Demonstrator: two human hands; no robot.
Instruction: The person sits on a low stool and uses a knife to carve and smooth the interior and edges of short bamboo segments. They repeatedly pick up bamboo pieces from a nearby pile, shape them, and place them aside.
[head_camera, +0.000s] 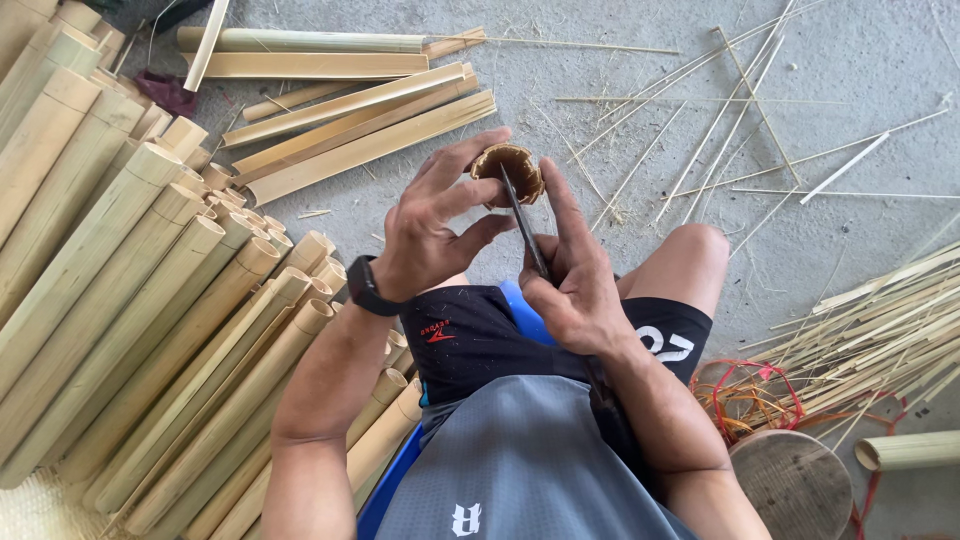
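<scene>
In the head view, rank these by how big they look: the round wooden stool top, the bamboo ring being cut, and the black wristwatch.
1. round wooden stool top
2. bamboo ring
3. black wristwatch
The stool sits farther from the camera, yet looks largest.

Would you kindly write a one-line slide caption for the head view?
Seated person's left hand holds a short bamboo piece while the right hand sets a dark blade into it.

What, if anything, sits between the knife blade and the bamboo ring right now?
Nothing visible. The left hand holds the bamboo ring by its rim, and the dark knife blade in the right hand already lies across its open end.
</scene>
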